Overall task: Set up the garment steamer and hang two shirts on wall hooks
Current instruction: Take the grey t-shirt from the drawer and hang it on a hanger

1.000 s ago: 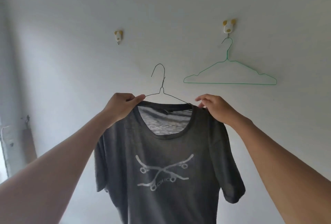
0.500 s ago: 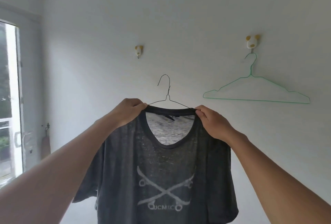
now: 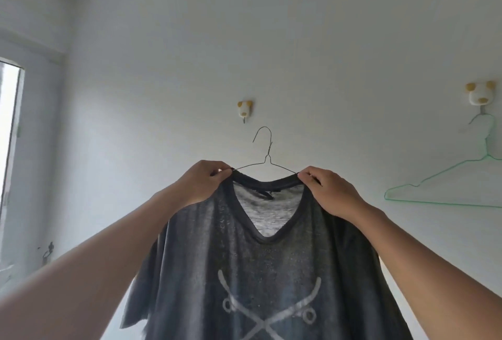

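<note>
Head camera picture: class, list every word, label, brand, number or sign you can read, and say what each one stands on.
None can be read.
Grey T-shirt: a pale crossed-skateboards print, cut off by the bottom edge; no lettering shows.
Neck label: dark, too small to read.
Two animal-shaped wall hooks: no text.

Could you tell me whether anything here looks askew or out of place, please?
Only the empty green wire hanger on the right animal-shaped wall hook, which hangs tilted, its bar sloping. Nothing else stands out.
</note>
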### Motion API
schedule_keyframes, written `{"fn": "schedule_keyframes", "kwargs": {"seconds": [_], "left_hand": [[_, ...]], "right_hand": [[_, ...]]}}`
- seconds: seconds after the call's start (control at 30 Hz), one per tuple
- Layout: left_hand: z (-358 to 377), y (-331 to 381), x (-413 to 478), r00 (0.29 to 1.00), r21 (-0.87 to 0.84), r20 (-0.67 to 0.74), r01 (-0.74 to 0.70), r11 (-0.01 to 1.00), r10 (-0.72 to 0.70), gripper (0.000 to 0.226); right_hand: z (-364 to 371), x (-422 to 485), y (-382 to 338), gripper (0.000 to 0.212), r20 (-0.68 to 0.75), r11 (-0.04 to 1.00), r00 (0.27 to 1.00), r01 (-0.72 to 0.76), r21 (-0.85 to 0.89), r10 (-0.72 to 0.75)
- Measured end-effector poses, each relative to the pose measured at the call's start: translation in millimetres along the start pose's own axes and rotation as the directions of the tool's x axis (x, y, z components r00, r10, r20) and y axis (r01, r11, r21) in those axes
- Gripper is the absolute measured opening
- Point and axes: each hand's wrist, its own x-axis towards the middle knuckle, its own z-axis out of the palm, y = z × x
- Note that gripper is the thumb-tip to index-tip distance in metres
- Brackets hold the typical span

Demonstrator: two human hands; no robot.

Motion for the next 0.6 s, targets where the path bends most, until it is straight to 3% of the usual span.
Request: {"fn": "schedule_keyframes", "kwargs": {"seconds": [0.2, 0.43, 0.6], "left_hand": [[-9, -62, 89, 0.994, -0.022, -0.066, -0.084, 0.996, 0.083, 0.018], [-3, -110, 175, 0.979, 0.009, -0.187, -0.087, 0.996, 0.087, 0.018], [19, -130, 209, 0.989, 0.034, -0.146, -0.027, 0.999, 0.031, 0.019]], "right_hand": [[46, 85, -6, 0.028, -0.093, 0.996, 0.994, -0.070, -0.064, 0.063], [67, 169, -18, 0.018, -0.170, 0.981, 0.981, -0.124, -0.147, 0.099], [86, 200, -9, 0.018, -0.115, 0.951, 0.983, -0.167, -0.259, 0.141]]}}
